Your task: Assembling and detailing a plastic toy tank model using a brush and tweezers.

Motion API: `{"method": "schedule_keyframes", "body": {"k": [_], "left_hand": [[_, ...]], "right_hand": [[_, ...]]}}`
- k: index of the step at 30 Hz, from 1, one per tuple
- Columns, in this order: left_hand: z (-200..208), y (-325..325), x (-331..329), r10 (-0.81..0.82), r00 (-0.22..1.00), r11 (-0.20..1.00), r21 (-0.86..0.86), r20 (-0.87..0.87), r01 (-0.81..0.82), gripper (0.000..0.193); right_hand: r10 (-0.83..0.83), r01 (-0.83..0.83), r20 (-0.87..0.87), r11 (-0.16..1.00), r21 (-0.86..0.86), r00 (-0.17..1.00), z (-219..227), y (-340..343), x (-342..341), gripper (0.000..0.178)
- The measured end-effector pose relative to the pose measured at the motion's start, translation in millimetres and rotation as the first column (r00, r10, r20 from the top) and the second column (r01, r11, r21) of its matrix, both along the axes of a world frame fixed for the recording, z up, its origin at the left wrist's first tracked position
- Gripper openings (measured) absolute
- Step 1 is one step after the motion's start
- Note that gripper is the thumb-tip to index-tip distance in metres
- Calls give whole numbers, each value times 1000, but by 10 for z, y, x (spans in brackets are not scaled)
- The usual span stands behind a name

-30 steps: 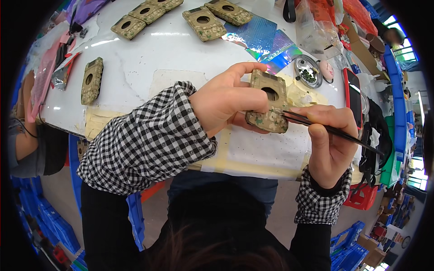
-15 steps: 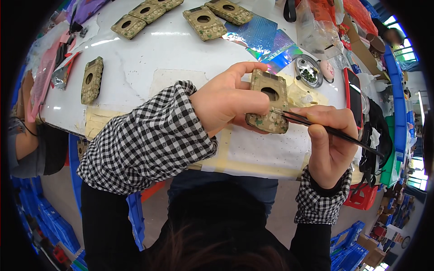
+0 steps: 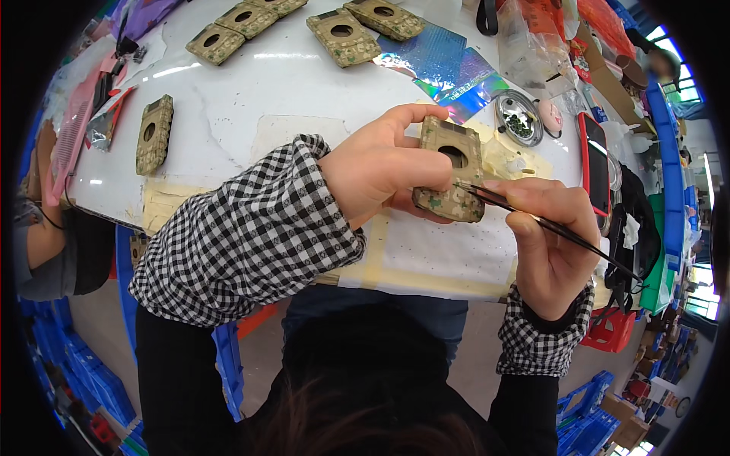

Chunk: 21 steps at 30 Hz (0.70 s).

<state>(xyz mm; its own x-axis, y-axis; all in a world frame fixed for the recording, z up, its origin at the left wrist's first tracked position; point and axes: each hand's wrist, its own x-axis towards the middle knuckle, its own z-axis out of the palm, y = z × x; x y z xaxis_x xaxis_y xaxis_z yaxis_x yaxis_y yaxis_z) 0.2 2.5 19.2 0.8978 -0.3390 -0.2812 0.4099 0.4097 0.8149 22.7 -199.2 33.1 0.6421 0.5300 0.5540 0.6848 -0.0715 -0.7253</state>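
My left hand (image 3: pixel 395 169) grips a camouflage-painted toy tank hull (image 3: pixel 456 199) above the table, fingers wrapped round its left side. The hull has a round hole in its top, its near end tilted toward me. In my right hand (image 3: pixel 559 228) is a pair of black tweezers (image 3: pixel 549 223), pinched between thumb and fingers. Their tips touch or nearly touch the hull's top, just below the hole and beside my left thumb. Whether the tips hold a tiny part is too small to tell. Right of the hull, a round clear dish (image 3: pixel 520 118) holds small dark green pieces.
Several more camouflage hulls lie on the white table, one hull (image 3: pixel 155 135) at the left, others at the back. A red-cased phone (image 3: pixel 595 163) lies at the right edge, near clear plastic bags (image 3: pixel 532 49). Shiny holographic sheets (image 3: pixel 441 57) lie at the back. Another person's arm (image 3: pixel 44 239) shows far left.
My right hand and the tweezers have shifted slightly, the tips moving a little left and up on the hull. My left hand keeps its hold with hardly any movement.
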Motion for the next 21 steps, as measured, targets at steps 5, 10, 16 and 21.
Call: {"method": "schedule_keyframes", "body": {"k": [5, 10, 16, 21], "left_hand": [[-17, 5, 3, -6, 1000, 1000, -1, 4, 6, 71], [-25, 9, 4, -9, 1000, 1000, -9, 6, 9, 71], [-23, 9, 2, -2, 1000, 1000, -16, 4, 3, 71], [-27, 6, 0, 3, 1000, 1000, -14, 11, -3, 71]], "right_hand": [[-16, 16, 16, 1000, -7, 1000, 7, 10, -5, 17], [-24, 24, 4, 1000, -7, 1000, 10, 11, -17, 17], [-32, 33, 18, 999, -19, 999, 11, 8, -14, 17], [-30, 30, 12, 999, -17, 999, 9, 12, -10, 16]]}}
